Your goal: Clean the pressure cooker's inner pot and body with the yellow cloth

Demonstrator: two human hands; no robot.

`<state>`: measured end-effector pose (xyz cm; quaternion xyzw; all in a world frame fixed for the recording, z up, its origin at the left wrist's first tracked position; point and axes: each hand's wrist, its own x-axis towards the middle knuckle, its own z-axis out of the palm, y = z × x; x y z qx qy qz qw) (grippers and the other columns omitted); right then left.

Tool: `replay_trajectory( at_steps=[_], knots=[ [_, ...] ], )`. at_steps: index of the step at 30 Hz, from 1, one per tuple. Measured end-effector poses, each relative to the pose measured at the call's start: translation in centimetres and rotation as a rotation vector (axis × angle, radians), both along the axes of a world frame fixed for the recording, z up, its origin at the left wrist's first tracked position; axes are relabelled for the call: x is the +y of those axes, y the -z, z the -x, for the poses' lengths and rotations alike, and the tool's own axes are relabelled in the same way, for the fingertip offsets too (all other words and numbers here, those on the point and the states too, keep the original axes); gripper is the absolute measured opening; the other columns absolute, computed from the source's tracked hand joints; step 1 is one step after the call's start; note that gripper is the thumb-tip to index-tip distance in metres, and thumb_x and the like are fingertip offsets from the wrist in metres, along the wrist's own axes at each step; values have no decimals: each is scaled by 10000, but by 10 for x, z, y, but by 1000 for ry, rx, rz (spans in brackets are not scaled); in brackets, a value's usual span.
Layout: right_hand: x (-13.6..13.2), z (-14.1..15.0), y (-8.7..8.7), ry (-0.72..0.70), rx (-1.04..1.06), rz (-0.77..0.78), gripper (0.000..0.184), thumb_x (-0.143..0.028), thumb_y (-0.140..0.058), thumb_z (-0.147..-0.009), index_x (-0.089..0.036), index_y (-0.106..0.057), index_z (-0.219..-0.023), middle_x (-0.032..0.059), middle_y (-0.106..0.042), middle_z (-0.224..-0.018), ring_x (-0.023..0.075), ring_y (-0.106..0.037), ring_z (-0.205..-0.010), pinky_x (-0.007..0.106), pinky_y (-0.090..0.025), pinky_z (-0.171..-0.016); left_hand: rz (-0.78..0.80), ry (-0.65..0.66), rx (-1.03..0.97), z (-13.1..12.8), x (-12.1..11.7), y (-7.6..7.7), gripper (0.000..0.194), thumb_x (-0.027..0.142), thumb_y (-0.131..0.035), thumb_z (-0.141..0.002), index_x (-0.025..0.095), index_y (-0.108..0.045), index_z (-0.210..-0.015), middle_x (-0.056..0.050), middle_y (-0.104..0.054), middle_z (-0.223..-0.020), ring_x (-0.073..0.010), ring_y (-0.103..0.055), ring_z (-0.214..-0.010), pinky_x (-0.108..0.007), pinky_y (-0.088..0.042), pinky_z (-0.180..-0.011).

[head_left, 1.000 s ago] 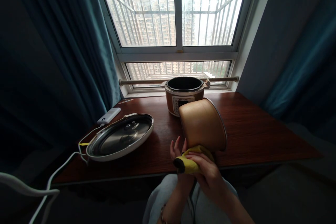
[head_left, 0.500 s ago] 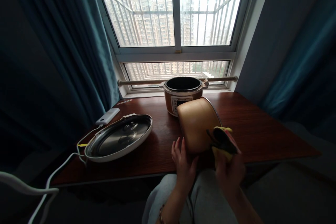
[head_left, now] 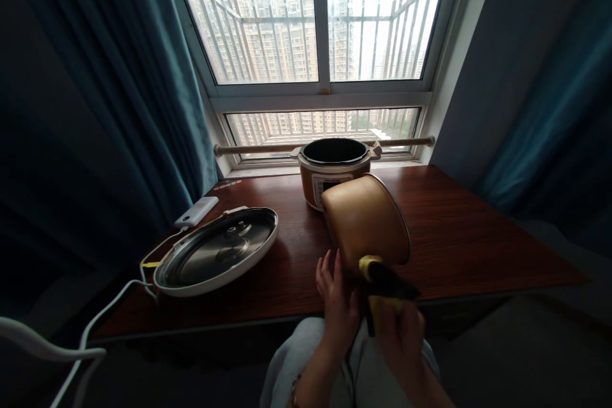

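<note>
Gold-coloured metal forms the outer wall of the pot (head_left: 366, 223), which, in the head view, lies tilted on its side over the front part of the counter (head_left: 468, 229), its rim turned to the right; whether it touches the wood cannot be told. The left hand (head_left: 340, 306) reaches up to the pot's lower left end, its fingers (head_left: 327, 274) extended and slightly parted, the thumb apart; how firmly they bear on the pot is hidden. The right hand (head_left: 400, 331), blurred, grips a yellow-and-black cloth (head_left: 389, 280) between its fingers, the cloth's upper end at the lower part of the pot's wall. Behind the pot stands the cooker (head_left: 312, 180), upright and uncovered, its dark mouth facing up; to the left lies the lid (head_left: 220, 255), inner face upward, near a white device (head_left: 197, 211) with a cable (head_left: 86, 338). For good handling of cloth and pot, as a judgement: the left hand should brace the smooth, rounded end so that the pot does not roll; the cloth is best kept flat and bunched under the fingers, loose folds clear of the rim, with light, even pressure following the curve.
</note>
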<state>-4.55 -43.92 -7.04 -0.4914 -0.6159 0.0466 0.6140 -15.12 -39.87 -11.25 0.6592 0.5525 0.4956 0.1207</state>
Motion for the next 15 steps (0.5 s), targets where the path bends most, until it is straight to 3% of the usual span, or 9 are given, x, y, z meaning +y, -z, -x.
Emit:
replay_trajectory(
  at_steps=[3,5,7,10,15],
  knots=[
    [5,-23,-16,390,311,-49,321,-320,-414,-873,-169,-463,-1152,120,-607,-980,224,-596,-827,352,-485,-692,4,32,2,1,-1,-2,738,135,-473,-789,247,-109,-1421,-107,-208,-1455,-273,-120,-1353,-514,-191,-1063],
    [16,-39,-23,528,350,-34,370,-379,-411,-866,-124,-469,-1128,151,-590,-973,243,-583,-830,363,-453,-705,-5,39,-31,1,-2,-2,757,129,-469,-798,250,-60,-1424,-109,-226,-1449,-266,-123,-1354,-515,-190,-1064],
    [29,-50,-22,518,250,81,399,-430,-406,-855,-104,-492,-1069,159,-587,-938,259,-572,-839,367,-427,-711,-6,50,-72,0,-3,-2,769,133,-467,-810,241,-17,-1425,-120,-250,-1437,-262,-134,-1354,-517,-190,-1065],
    [43,-52,-8,359,154,257,404,-475,-391,-847,-125,-494,-1020,129,-592,-881,248,-569,-803,340,-411,-676,-12,68,-114,-1,-5,-1,770,146,-471,-820,235,0,-1423,-135,-266,-1424,-261,-149,-1353,-519,-185,-1070],
    [40,-35,6,313,240,275,349,-479,-399,-846,-151,-467,-945,71,-562,-773,208,-537,-702,306,-389,-628,-53,106,-171,0,-10,-2,743,227,-520,-812,236,-86,-1415,-123,-179,-1465,-267,-116,-1366,-499,-168,-1087]
  ],
)
